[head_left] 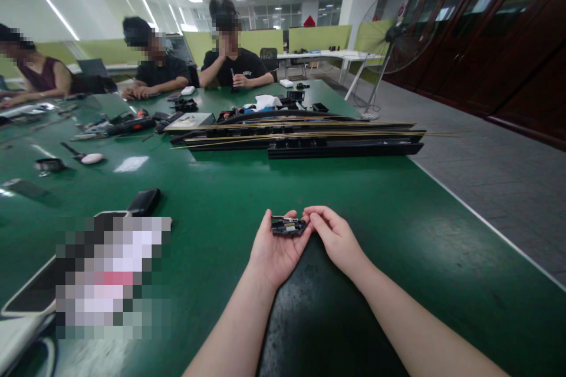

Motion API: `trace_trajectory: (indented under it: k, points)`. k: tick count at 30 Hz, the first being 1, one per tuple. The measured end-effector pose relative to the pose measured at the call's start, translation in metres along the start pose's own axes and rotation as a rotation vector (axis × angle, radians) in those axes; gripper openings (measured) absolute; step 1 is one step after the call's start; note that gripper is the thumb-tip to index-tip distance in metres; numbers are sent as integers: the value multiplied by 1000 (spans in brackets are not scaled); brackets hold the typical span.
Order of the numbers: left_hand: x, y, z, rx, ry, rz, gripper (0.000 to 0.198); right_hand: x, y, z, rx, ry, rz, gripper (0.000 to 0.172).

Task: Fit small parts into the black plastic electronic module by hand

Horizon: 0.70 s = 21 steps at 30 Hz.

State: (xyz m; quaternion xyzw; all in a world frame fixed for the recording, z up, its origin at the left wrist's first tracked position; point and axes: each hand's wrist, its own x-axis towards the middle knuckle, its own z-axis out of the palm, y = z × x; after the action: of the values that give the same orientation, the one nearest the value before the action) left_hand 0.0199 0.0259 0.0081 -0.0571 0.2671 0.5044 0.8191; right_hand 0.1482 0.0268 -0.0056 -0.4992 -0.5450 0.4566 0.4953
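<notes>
A small black electronic device (288,227) with exposed parts and a thin wire along its top lies across the fingers of my left hand (279,253), palm up above the green table (212,283). The left thumb stands at the device's left end and the fingers curl under it. My right hand (338,238) is at the device's right end, its thumb and index finger pinched together close to the left fingertips. Whatever sits between those right fingertips is too small to make out.
Long black rails (345,150) with thin brass-coloured rods lie across the table ahead. At the left are a blurred-out screen (128,253), a black box (145,201) and a round tin (49,165). Several people sit beyond; a fan (391,35) stands at the right.
</notes>
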Motion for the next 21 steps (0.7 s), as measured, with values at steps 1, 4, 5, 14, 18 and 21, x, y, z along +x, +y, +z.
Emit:
trace_trajectory:
  k: [1, 4, 5, 14, 18, 21]
  points:
    - [0, 0, 0, 2, -1, 1, 38, 0, 0, 0, -3, 1, 1, 20]
    - [0, 0, 0, 8, 0, 3, 38, 0, -2, 0, -8, 6, 2, 19]
    - [-1, 0, 1, 8, 1, 3, 38, -1, -3, 0, -10, 7, 2, 19]
    - [-2, 0, 1, 9, 5, 0, 38, -1, -3, 0, -19, 12, 2, 18]
    - [-1, 0, 1, 0, -4, 5, 38, -1, -3, 0, -21, 8, 4, 19]
    - [-1, 0, 0, -2, -7, 1, 39, -1, -2, 0, -15, 1, 8, 19]
